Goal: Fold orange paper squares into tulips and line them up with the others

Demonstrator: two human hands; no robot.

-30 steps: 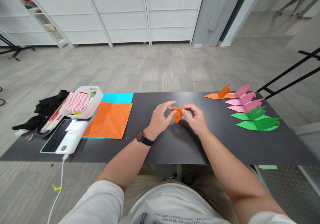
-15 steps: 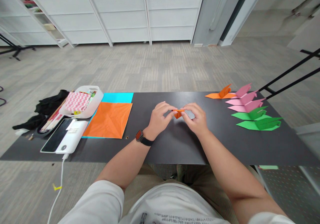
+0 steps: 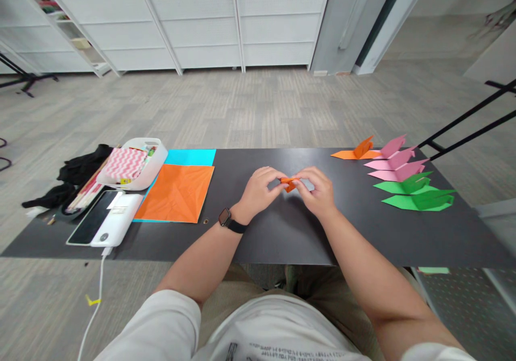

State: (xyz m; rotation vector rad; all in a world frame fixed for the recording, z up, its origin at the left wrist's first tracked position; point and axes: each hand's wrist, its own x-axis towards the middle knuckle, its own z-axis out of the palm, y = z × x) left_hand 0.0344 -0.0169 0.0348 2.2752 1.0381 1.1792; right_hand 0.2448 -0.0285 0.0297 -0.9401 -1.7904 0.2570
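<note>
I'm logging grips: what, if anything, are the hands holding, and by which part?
A small folded piece of orange paper, pinched at its left end by the left hand and at its right end by the right hand.

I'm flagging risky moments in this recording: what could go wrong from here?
1. The small folded orange paper is pinched between the left-hand grip and right-hand grip; uneven pulling might tear it.
2. Fingers cover part of that paper, so a misaligned crease could go unnoticed.
3. The white cord hangs over the near edge of the table; a snag might drag the white device.
</note>
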